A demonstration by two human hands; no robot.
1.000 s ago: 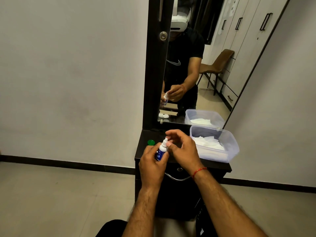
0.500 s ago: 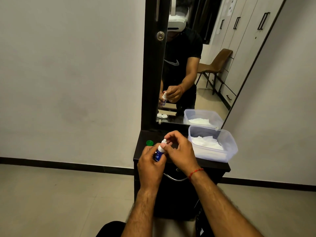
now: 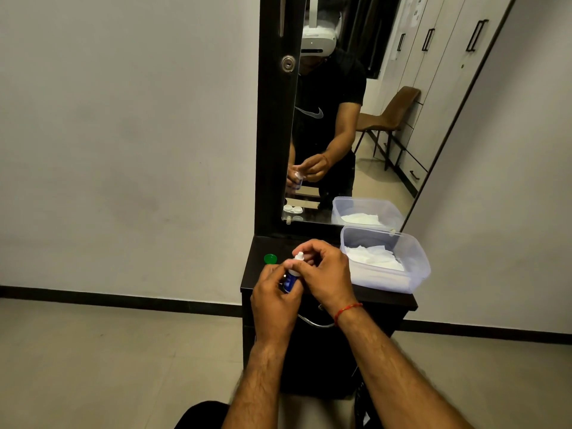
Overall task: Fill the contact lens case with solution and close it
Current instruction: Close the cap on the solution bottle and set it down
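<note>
Blue solution bottle (image 3: 291, 278) gripped in left hand (image 3: 274, 300); right hand (image 3: 325, 275) pinches its tip.

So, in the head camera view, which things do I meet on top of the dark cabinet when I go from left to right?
green cap → small solution bottle, held in the left hand → right hand, its fingers at the bottle's white tip → clear plastic box with white tissues inside.
</note>
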